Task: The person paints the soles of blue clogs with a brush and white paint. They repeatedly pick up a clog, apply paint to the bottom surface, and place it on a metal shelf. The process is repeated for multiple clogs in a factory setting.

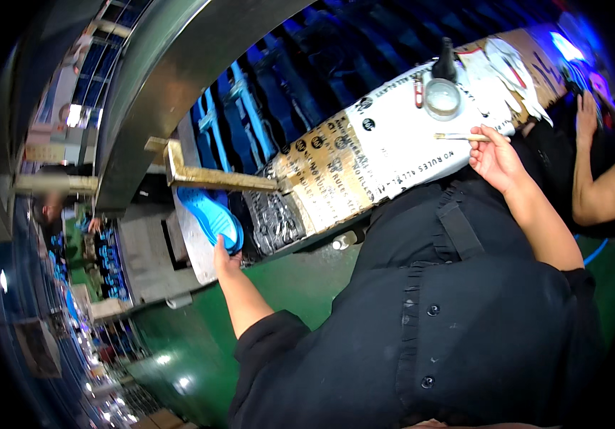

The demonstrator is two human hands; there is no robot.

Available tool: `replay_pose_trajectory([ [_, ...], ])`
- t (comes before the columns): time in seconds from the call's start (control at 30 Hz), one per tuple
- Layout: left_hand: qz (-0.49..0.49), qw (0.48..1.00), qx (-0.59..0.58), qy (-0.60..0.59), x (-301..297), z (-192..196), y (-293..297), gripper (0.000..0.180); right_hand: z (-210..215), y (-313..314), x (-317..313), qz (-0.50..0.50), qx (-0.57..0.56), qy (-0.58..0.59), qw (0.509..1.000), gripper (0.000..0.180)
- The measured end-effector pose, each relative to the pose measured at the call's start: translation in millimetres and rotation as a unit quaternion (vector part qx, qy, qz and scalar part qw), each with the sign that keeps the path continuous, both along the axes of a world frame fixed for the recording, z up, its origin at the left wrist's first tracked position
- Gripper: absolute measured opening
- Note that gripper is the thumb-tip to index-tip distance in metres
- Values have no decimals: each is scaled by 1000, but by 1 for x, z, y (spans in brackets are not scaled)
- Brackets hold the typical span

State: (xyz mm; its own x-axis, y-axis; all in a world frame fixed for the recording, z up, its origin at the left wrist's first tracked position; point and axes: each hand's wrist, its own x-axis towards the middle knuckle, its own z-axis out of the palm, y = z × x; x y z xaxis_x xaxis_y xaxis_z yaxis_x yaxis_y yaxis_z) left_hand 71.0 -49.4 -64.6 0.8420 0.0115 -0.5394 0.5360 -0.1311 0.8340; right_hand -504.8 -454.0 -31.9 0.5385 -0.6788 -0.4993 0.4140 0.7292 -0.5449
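1. Blue shoe sole (211,217) at the near left end of the bench (393,154), pinched at its lower end by the left hand (225,259), fingers closed on it.
2. Thin wooden brush (463,136) gripped between thumb and fingertips of the right hand (497,159), held over the white paper near the bench's right end.
3. Likely to slip off the near edge, given only a fingertip hold on the sole.
4. Could knock the glass jar (442,98) or dark bottle (444,61) just behind the brush with a careless reach.
5. Covered in printed cardboard and white paper; white gloves (511,75) piled at the far right corner.
6. Grey curved machine housing (171,86) behind, green floor (307,279) below, another person's arm (593,186) at right.
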Motion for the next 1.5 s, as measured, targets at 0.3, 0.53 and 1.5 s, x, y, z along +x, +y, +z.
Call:
replay_pose_trajectory([
  [0.3, -92, 991, -52, -82, -66, -12, 30, 48, 1, -1, -28, -48, 17, 20, 999, 23],
  [0.53, -251, 961, -92, 77, -201, 40, 93, 47, -14, -4, -24, -12, 23, 7, 1000, 22],
  [1.5, -210, 932, -188, 227, -276, 26, -169, 22, 42, -67, -12, -5, -463, 279, 841, 30],
])
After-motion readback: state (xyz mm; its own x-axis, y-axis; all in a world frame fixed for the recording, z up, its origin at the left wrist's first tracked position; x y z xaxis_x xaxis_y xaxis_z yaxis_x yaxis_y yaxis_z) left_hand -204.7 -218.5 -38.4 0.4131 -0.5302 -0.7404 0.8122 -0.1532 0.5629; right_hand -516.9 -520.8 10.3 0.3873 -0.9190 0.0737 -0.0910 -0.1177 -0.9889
